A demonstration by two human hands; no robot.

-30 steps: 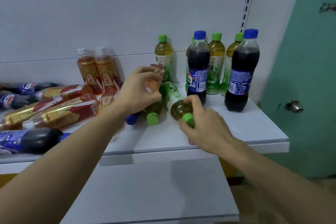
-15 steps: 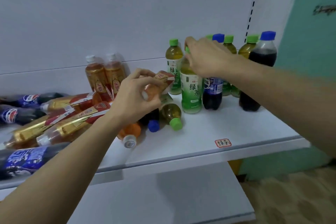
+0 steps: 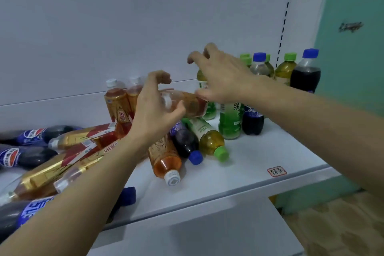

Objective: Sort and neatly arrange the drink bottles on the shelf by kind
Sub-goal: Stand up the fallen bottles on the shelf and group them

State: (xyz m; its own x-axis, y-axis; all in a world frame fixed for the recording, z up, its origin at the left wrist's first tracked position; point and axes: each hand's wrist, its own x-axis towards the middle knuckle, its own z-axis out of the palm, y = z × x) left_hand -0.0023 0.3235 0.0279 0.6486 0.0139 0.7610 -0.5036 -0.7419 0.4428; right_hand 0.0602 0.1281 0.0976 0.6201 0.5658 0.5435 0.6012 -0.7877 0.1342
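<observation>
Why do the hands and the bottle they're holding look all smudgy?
Head view: the left hand, the right hand and the amber bottle between them are motion-blurred, while the lying green-capped bottle stays fairly crisp; the wide lens also bends the shelf edge; light is soft, no harsh glare.

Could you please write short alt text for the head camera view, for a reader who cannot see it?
A person's left hand holds an amber tea bottle on its side above a white shelf while the right hand reaches over with loosely curled fingers. Green tea bottles and cola bottles stand at the right; more bottles lie jumbled at the left.
</observation>
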